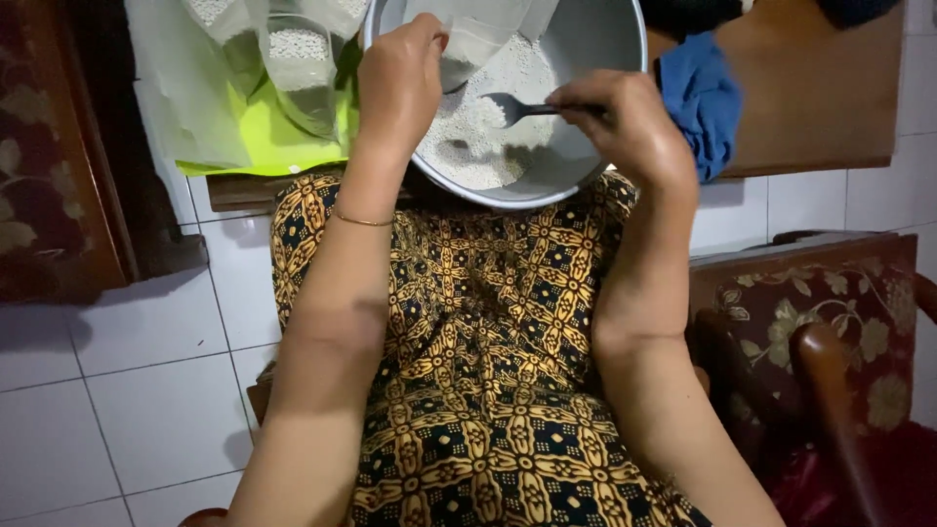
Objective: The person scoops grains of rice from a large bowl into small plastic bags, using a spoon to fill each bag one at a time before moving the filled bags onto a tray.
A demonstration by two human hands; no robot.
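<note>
Upper left of frame: clear plastic bags (293, 59) of white granules on a green sheet (273, 137). Left hand (398, 78) pinched shut on a clear plastic bag (468, 39) over the grey metal bowl (595, 39), top centre. Right hand (630, 122) closed on a fork (517, 107), tines in the white granules (478, 137). Blue cloth (698, 98) upper right.

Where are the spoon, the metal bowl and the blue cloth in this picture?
spoon (509, 107): head view, on its scoop above the white grains.
metal bowl (605, 39): head view, on the bare inner wall.
blue cloth (701, 98): head view, on its middle fold.
</note>
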